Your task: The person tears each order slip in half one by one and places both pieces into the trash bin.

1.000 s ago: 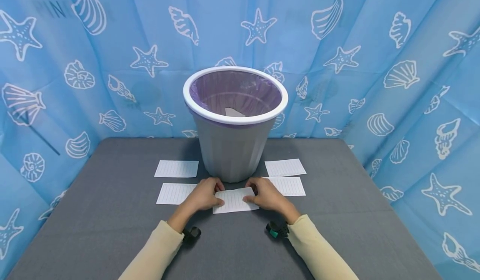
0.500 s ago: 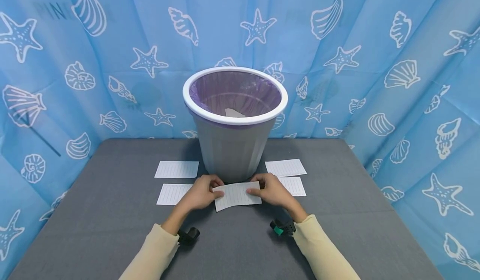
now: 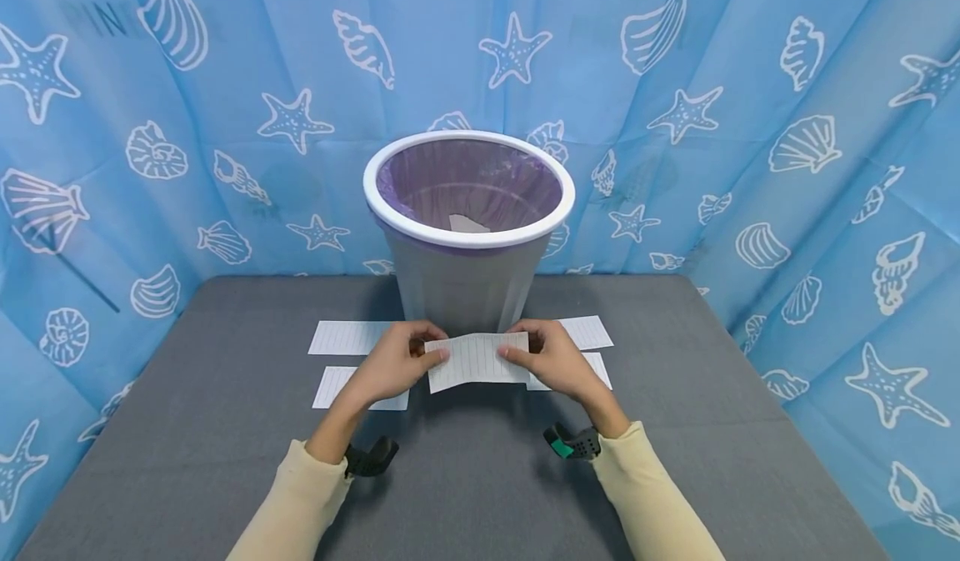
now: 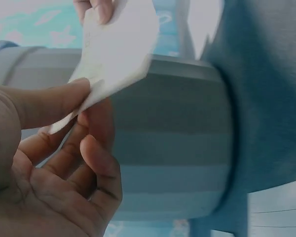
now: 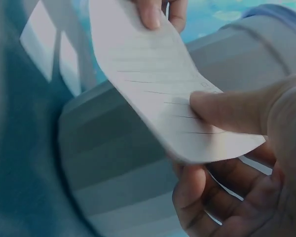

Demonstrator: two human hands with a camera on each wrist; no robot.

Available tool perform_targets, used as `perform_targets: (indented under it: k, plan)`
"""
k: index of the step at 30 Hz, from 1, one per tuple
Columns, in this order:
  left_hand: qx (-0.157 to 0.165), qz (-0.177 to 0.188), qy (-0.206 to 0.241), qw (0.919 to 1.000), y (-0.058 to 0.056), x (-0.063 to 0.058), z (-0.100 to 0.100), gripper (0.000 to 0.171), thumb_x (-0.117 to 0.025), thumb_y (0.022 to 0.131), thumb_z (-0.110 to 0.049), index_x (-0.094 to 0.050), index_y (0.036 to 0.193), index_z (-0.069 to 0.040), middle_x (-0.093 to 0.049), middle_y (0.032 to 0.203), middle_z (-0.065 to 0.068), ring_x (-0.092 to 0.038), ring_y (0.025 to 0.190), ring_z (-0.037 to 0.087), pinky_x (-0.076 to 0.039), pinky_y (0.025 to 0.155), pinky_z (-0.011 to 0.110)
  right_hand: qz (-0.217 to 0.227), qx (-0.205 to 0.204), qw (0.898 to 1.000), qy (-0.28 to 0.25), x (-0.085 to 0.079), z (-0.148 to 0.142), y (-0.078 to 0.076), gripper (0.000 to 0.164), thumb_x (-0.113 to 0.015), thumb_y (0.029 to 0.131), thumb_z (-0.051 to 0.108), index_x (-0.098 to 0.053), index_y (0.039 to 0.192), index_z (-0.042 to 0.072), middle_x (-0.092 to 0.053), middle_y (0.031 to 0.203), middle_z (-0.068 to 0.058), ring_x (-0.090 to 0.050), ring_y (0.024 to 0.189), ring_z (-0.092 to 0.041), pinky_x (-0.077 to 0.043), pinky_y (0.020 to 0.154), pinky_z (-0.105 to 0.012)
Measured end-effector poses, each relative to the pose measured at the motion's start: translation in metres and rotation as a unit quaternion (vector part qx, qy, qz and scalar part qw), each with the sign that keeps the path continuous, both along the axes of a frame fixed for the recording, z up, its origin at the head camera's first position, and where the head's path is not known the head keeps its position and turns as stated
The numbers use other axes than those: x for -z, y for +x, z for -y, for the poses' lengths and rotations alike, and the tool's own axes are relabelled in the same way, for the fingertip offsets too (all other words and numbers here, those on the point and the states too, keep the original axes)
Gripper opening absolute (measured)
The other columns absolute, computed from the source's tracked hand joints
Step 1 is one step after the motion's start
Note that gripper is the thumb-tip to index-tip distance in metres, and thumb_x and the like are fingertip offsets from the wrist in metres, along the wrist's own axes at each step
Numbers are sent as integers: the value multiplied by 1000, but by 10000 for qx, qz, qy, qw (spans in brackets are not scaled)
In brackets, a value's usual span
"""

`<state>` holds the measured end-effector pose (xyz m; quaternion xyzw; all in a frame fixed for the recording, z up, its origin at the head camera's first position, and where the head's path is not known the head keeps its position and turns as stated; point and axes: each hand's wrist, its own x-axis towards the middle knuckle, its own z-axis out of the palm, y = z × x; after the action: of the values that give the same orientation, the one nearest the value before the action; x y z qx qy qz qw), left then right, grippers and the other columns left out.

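Note:
A lined white slip of paper (image 3: 477, 359) is held up off the table in front of the bin, slightly bowed. My left hand (image 3: 396, 359) pinches its left end between thumb and fingers. At the right end, my right hand (image 3: 553, 359) grips it the same way, thumb (image 5: 222, 109) on the lined face. Behind the paper stands a grey trash bin (image 3: 468, 286) with a white rim and a purple liner; a pale piece of paper (image 3: 467, 224) lies inside. Both wrist views show the paper whole and the bin's ribbed side close behind.
Two lined slips lie left of the bin, a back one (image 3: 345, 338) and a front one (image 3: 333, 386). Two more lie right, a back one (image 3: 588, 332) and a front one (image 3: 596, 369), partly hidden by my hand. A blue shell-patterned curtain (image 3: 315, 186) hangs behind the grey table (image 3: 480, 494).
Both hands have lifted the slip off the table, up and toward the bin. The other slips and the bin have stayed in place.

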<state>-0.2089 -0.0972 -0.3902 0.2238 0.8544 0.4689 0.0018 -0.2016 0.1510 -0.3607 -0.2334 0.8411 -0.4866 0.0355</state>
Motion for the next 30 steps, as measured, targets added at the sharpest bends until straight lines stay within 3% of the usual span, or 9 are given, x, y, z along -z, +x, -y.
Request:
perform_targets:
  k: [5,9,11,13,21,30]
  plan:
    - [-113,-277,183,9994,2,-17,-4,15,-66,88,-20,-70,100,-12,-64,83,-2,-48,56,16,-42,50,29,-122,113,9998,-141,-14,3,4,13,-66,87,5,-67,96,-3,-64,77,-15,-56,61,-24,-45,53,-26]
    - [-237,-504,389,9977,4,-27,-11,17,-69,87,-25,-71,100,-15,-67,94,-5,-60,80,13,-49,73,37,-167,25,9993,-340,-15,3,0,13,-66,87,8,-67,97,-1,-65,78,-14,-57,61,-25,-47,54,-29]
    - [-321,-643,445,9964,5,-31,-15,17,-69,86,-26,-72,99,-15,-68,97,-6,-60,94,12,-46,86,41,-224,-26,9988,-443,-10,2,-4,14,-67,87,12,-68,97,2,-65,79,-11,-58,61,-23,-48,54,-30]
    - [-371,-774,509,9950,6,-34,-18,16,-69,86,-25,-73,98,-14,-68,97,-6,-60,97,13,-43,91,45,-299,-57,9982,-515,-4,1,-9,15,-68,87,16,-68,97,5,-65,78,-8,-57,60,-21,-48,53,-31]
    - [-484,-1012,599,9919,10,-41,-23,12,-66,89,-22,-73,95,-14,-68,93,-7,-61,93,11,-46,86,41,-738,30,9961,-487,-10,3,-8,12,-70,86,18,-69,96,11,-66,87,-1,-59,66,-16,-47,56,-30]
    - [-432,-1218,495,9904,13,-48,-27,13,-65,90,-23,-72,96,-14,-68,94,-6,-61,93,10,-49,83,40,-1514,-84,9877,-394,-51,22,13,12,-69,83,3,-70,95,1,-68,91,-9,-62,80,-20,-48,72,-38]
